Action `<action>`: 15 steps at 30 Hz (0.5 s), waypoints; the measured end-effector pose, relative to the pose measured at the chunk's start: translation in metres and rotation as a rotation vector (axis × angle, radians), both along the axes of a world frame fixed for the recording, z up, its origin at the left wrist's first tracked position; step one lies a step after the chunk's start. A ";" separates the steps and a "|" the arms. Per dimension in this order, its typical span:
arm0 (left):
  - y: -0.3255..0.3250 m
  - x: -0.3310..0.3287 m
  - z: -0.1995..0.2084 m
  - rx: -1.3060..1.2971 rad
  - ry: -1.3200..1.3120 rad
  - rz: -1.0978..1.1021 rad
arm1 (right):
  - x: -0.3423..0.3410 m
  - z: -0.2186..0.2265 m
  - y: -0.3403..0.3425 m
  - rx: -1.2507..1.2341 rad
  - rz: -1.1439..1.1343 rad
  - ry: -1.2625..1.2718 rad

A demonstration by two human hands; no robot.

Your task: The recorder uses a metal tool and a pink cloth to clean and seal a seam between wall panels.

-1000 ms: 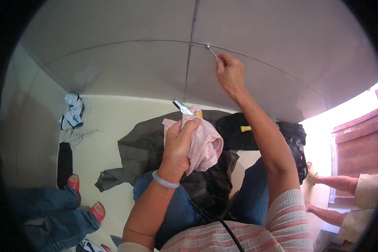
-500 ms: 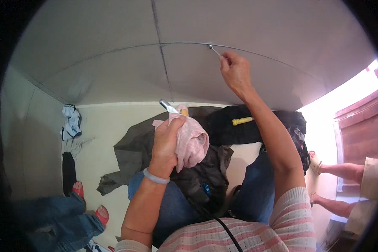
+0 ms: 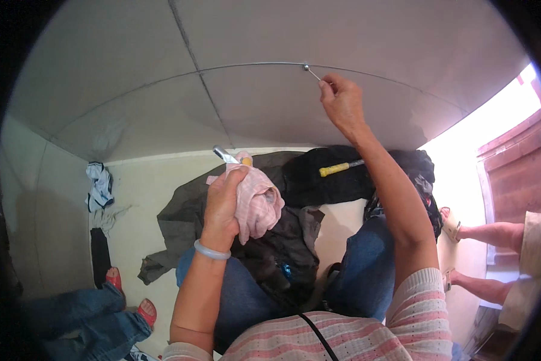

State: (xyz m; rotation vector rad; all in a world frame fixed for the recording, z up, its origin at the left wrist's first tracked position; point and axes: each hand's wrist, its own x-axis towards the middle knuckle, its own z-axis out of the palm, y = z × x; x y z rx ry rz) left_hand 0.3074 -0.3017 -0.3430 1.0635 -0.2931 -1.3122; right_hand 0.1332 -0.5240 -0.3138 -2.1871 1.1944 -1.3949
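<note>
My right hand [image 3: 345, 108] pinches a thin metal ball-ended seam tool [image 3: 314, 74]. Its small shiny ball rests on the curved horizontal seam [image 3: 252, 64] of the grey panelled wall. My left hand [image 3: 223, 201], lower and to the left, is closed around a bunched pink cloth [image 3: 261, 207]. A silver tube-like piece [image 3: 225, 154] and a yellow bit [image 3: 246, 161] stick out above the cloth. What lies inside the cloth is hidden.
Dark clothes [image 3: 192, 192] lie over the floor before me, with a yellow-handled tool [image 3: 336, 169] on the black part. Another person's red sandals [image 3: 147, 311] are at left; someone's legs [image 3: 490, 231] stand at right. White-and-black cloth [image 3: 99, 186] lies by the left wall.
The ball tool has moved rightward along the seam, farther from the vertical joint. My left hand with the pink cloth has shifted slightly left. The whole view has turned a little.
</note>
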 end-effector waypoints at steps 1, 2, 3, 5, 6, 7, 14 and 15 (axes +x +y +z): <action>-0.001 -0.001 0.001 0.000 -0.002 -0.005 | -0.005 0.001 0.000 0.022 -0.005 -0.014; -0.001 -0.002 0.002 0.016 -0.013 0.001 | -0.010 0.002 0.000 0.044 -0.011 -0.028; -0.002 -0.003 0.003 0.031 -0.025 0.006 | -0.016 0.003 -0.001 0.044 -0.016 -0.030; -0.002 -0.004 0.002 0.022 -0.028 -0.015 | -0.028 0.005 -0.003 0.065 -0.023 -0.038; -0.002 -0.005 0.002 0.013 -0.029 -0.032 | -0.034 0.005 -0.005 0.065 -0.028 -0.041; -0.003 -0.006 0.001 0.014 -0.031 -0.040 | -0.042 0.005 -0.007 0.064 -0.040 -0.028; -0.006 -0.016 0.000 0.054 -0.053 0.008 | -0.087 0.003 -0.020 0.054 -0.055 -0.047; -0.006 -0.017 0.000 0.056 -0.049 0.009 | -0.094 0.001 -0.023 0.056 -0.058 -0.051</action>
